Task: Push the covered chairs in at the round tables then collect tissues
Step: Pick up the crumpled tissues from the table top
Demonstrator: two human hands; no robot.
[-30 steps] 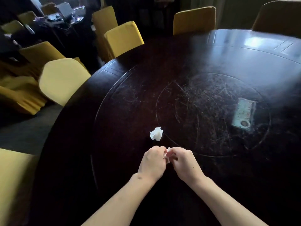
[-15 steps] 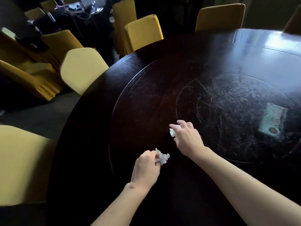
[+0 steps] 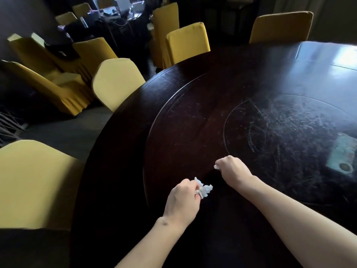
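Head view, left hand (image 3: 181, 202) pinching crumpled tissue (image 3: 205, 190), right hand (image 3: 232, 171) curled round second tissue (image 3: 216, 167) just beyond.

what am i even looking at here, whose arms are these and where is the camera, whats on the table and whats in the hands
There is no machine here. These are a person's two bare arms, seen from a wide-angle camera worn on the head, looking forward and down. That is why the arms come in from the bottom edge and the picture bends at the sides.

The left hand has its fingers curled round a crumpled white tissue. The right hand is closed too, and a small bit of white, seemingly a second tissue, peeks out of its grip.

Both hands are over a dark round table, scratched near the middle. At the right edge a pale rectangular object lies on it; I cannot tell what it is. Yellow covered chairs stand around the table.
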